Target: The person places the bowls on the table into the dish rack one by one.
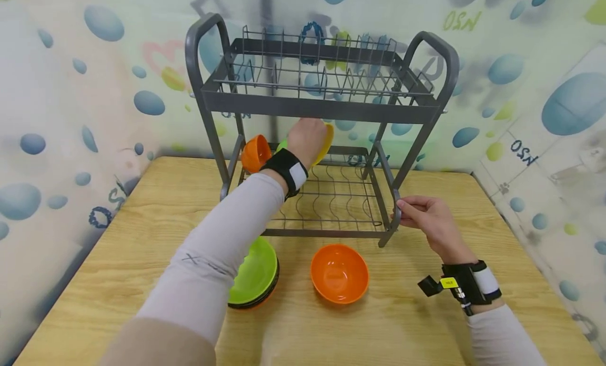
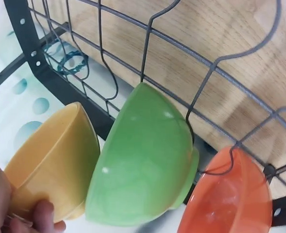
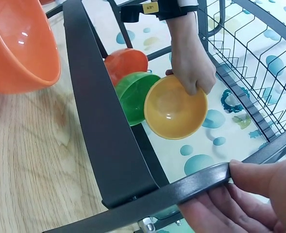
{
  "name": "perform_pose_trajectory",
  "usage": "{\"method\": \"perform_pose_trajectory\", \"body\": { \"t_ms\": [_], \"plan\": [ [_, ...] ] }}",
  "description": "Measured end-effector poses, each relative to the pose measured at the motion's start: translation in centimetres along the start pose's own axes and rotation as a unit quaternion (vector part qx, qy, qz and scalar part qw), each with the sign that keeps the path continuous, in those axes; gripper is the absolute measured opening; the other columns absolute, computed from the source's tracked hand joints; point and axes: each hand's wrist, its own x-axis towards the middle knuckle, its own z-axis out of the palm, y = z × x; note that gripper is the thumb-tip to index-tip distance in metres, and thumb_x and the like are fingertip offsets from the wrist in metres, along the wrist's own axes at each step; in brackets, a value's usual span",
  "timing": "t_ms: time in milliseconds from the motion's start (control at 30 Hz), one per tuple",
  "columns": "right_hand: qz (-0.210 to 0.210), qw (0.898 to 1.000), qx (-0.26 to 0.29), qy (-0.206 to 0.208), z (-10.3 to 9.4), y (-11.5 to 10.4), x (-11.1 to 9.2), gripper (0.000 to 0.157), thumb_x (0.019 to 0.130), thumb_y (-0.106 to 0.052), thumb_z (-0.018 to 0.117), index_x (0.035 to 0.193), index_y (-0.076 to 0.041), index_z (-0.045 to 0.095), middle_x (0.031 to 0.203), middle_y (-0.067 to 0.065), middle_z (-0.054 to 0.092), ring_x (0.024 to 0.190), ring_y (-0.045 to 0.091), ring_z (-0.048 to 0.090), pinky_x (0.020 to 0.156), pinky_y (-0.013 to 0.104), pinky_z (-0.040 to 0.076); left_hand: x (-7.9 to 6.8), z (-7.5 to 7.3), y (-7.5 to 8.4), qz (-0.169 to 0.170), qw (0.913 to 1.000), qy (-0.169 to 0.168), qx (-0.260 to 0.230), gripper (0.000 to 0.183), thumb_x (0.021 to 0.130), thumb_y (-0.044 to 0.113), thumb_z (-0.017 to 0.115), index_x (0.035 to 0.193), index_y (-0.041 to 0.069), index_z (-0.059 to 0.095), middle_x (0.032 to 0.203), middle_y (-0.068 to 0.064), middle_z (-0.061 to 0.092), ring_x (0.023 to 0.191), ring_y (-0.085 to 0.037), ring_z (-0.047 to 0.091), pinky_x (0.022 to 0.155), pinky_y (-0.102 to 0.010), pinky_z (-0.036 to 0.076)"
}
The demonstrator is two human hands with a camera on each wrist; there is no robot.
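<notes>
A two-tier grey metal dish rack (image 1: 326,107) stands on the wooden table. My left hand (image 1: 307,140) reaches between its tiers and pinches the rim of a yellow bowl (image 3: 174,111), which is tilted on its side above the lower rack. Right beside that bowl, a green bowl (image 2: 143,160) leans on edge against the lower rack's wires. Past the green one, an orange bowl (image 1: 256,153) stands tilted at the rack's left end. My right hand (image 1: 433,224) grips the rack's lower right side bar, thumb on one side and fingers curled underneath.
On the table in front of the rack sits another orange bowl (image 1: 339,274), open side up. To its left is a stack topped by a green bowl (image 1: 255,274), with a dark rim and an orange one below. A patterned wall covering (image 1: 104,92) rises behind and beside the table.
</notes>
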Motion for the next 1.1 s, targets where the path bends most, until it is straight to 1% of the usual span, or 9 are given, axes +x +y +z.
{"method": "perform_pose_trajectory", "body": {
  "t_ms": [100,167,233,333,467,600,733,967,1100],
  "plan": [
    [0.000,1.000,0.001,0.001,0.0,0.0,0.1,0.050,0.099,-0.023,0.060,0.128,0.017,0.053,0.086,-0.012,0.073,0.079,0.004,0.072,0.076,0.022,0.059,0.1,0.4,0.1,0.001,0.9985,-0.012,0.053,0.031,0.104,0.002,0.040,0.106,0.002,0.071,0.106,-0.012,0.069,0.086,-0.019,0.068,0.065,-0.023,0.059],
    [0.001,1.000,0.003,0.001,0.1,0.1,0.1,0.050,0.099,-0.023,0.060,0.128,0.017,0.053,0.086,-0.011,0.074,0.080,0.004,0.072,0.076,0.021,0.059,0.1,0.9,0.2,-0.005,0.9979,-0.019,0.061,0.032,0.104,0.003,0.038,0.109,-0.001,0.069,0.107,-0.014,0.068,0.091,-0.021,0.067,0.069,-0.023,0.059],
    [0.002,1.000,0.006,0.000,0.2,0.1,0.2,0.050,0.099,-0.024,0.060,0.127,0.017,0.053,0.086,-0.010,0.074,0.080,0.004,0.072,0.076,0.021,0.059,0.1,1.4,0.2,-0.011,0.9981,-0.019,0.057,0.032,0.104,0.003,0.037,0.112,-0.004,0.068,0.107,-0.016,0.068,0.091,-0.021,0.068,0.070,-0.024,0.060],
    [0.004,1.000,-0.001,-0.001,0.2,0.2,0.2,0.049,0.100,-0.024,0.059,0.128,0.016,0.053,0.086,-0.011,0.074,0.080,0.004,0.072,0.076,0.021,0.059,0.3,2.1,0.2,-0.020,0.9987,-0.014,0.044,0.032,0.105,0.004,0.037,0.115,-0.007,0.066,0.107,-0.019,0.068,0.087,-0.021,0.069,0.064,-0.024,0.060],
    [0.008,1.000,-0.005,-0.001,0.1,0.2,0.2,0.050,0.100,-0.024,0.059,0.128,0.016,0.053,0.085,-0.013,0.073,0.079,0.003,0.072,0.076,0.021,0.059,0.2,2.9,0.5,-0.016,0.9983,-0.024,0.051,0.034,0.107,0.007,0.036,0.119,-0.010,0.063,0.109,-0.022,0.066,0.080,-0.019,0.071,0.060,-0.022,0.058],
    [0.009,1.000,-0.002,0.001,-0.1,0.2,0.2,0.050,0.100,-0.025,0.059,0.127,0.017,0.053,0.084,-0.013,0.073,0.079,0.003,0.072,0.075,0.021,0.059,0.2,3.3,1.0,0.001,0.9956,-0.036,0.086,0.034,0.107,0.009,0.038,0.121,-0.009,0.062,0.111,-0.023,0.065,0.081,-0.018,0.070,0.060,-0.021,0.058],
    [0.009,1.000,-0.002,0.006,-0.2,0.1,0.3,0.050,0.099,-0.026,0.060,0.125,0.016,0.053,0.084,-0.013,0.074,0.079,0.004,0.073,0.075,0.021,0.059,0.3,3.4,1.6,0.011,0.9945,-0.021,0.102,0.032,0.106,0.008,0.040,0.120,-0.008,0.064,0.108,-0.021,0.066,0.083,-0.020,0.069,0.061,-0.022,0.059],
    [0.012,1.000,-0.004,0.008,-0.2,-0.1,0.1,0.050,0.100,-0.026,0.059,0.126,0.016,0.054,0.085,-0.011,0.074,0.080,0.004,0.072,0.075,0.021,0.059,0.3,3.9,2.7,0.020,0.9910,0.012,0.132,0.038,0.108,0.010,0.033,0.116,-0.010,0.064,0.102,-0.019,0.066,0.072,-0.015,0.069,0.055,-0.020,0.057],
    [0.013,1.000,-0.002,0.006,-0.1,0.0,0.1,0.049,0.099,-0.027,0.060,0.125,0.015,0.055,0.085,-0.010,0.074,0.079,0.005,0.072,0.076,0.022,0.060,0.2,4.3,3.5,0.024,0.9921,0.019,0.122,0.039,0.109,0.013,0.033,0.114,-0.011,0.064,0.102,-0.020,0.066,0.068,-0.015,0.069,0.056,-0.021,0.058]
  ]
}}
